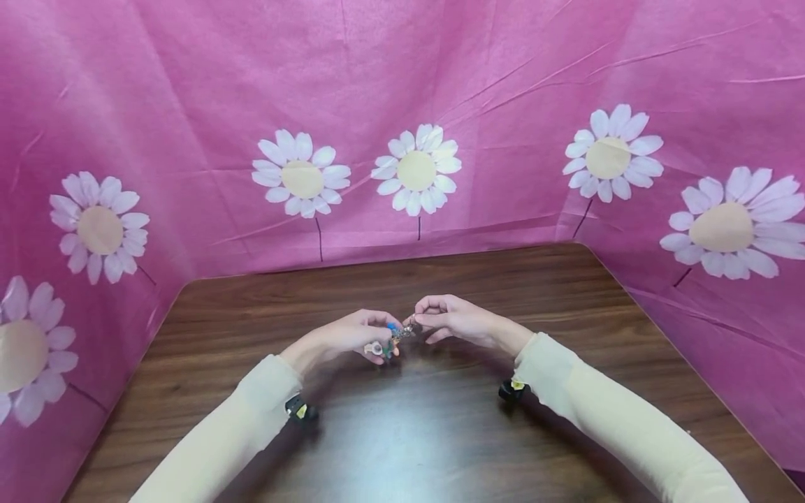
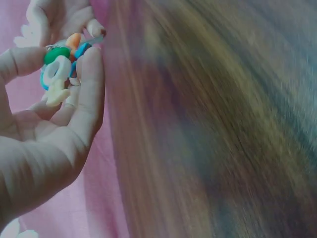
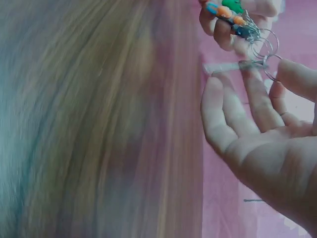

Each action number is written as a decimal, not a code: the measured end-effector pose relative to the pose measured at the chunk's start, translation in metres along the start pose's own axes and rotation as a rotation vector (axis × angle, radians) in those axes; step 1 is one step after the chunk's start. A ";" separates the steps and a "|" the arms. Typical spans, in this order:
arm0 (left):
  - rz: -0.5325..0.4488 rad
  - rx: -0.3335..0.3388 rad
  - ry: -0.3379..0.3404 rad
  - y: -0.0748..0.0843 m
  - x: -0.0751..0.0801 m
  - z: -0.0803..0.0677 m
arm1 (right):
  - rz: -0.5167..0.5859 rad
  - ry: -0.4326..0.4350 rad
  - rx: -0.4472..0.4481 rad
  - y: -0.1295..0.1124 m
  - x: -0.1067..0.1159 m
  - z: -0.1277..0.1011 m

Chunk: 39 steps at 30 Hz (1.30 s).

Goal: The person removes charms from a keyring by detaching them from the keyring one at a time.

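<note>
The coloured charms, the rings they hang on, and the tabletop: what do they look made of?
The charms look like matte plastic or rubber: opaque green, white, blue and orange, no glint. The rings look like thin bright metal wire: silvery, see-through loops. The tabletop looks like dark wood or wood-look laminate with a semi-gloss finish: grain lines and soft reflections.

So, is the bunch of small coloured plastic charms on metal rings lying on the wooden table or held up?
Held up: the left hand pinches the coloured plastic charms, the right hand pinches the metal rings, above the wooden table.
</note>
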<state>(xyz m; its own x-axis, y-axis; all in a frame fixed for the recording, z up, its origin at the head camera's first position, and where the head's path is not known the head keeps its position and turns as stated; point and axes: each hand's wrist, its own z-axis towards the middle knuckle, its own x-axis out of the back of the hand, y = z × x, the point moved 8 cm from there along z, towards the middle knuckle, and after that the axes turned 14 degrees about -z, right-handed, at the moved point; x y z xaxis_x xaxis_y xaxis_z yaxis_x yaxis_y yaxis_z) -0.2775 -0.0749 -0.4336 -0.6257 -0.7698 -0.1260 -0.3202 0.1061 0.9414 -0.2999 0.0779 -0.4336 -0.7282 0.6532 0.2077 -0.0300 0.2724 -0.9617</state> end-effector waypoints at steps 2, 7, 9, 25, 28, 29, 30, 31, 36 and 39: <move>-0.009 -0.020 -0.024 0.006 -0.004 -0.007 | 0.031 -0.004 0.011 -0.005 -0.002 -0.002; -0.038 -0.041 -0.069 0.018 -0.008 -0.022 | 0.018 0.025 0.013 -0.015 -0.004 -0.004; -0.059 -0.028 -0.077 0.020 -0.008 -0.024 | -0.007 0.033 0.017 -0.018 -0.006 -0.005; -0.089 0.022 -0.057 0.033 -0.010 -0.038 | 0.229 -0.037 0.072 -0.022 -0.027 -0.004; -0.102 0.024 -0.080 0.035 -0.010 -0.040 | 0.214 -0.039 0.075 -0.023 -0.028 -0.004; -0.113 0.026 -0.096 0.034 -0.011 -0.040 | 0.207 -0.033 0.073 -0.024 -0.028 -0.005; -0.127 0.031 -0.112 0.034 -0.012 -0.041 | 0.199 -0.024 0.072 -0.024 -0.028 -0.006; -0.138 0.039 -0.128 0.034 -0.013 -0.042 | 0.186 -0.017 0.074 -0.025 -0.027 -0.007; -0.092 0.049 -0.179 0.032 -0.017 -0.047 | 0.113 -0.018 0.090 -0.033 -0.030 -0.015; -0.035 0.008 -0.174 0.033 -0.018 -0.049 | 0.088 -0.052 0.117 -0.039 -0.033 -0.020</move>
<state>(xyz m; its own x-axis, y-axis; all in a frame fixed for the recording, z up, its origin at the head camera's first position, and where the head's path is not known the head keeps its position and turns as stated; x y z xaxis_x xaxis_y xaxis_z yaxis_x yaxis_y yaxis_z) -0.2421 -0.0887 -0.3852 -0.7275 -0.6526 -0.2118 -0.3494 0.0868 0.9329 -0.2607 0.0596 -0.3998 -0.7656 0.6329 0.1152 -0.0421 0.1294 -0.9907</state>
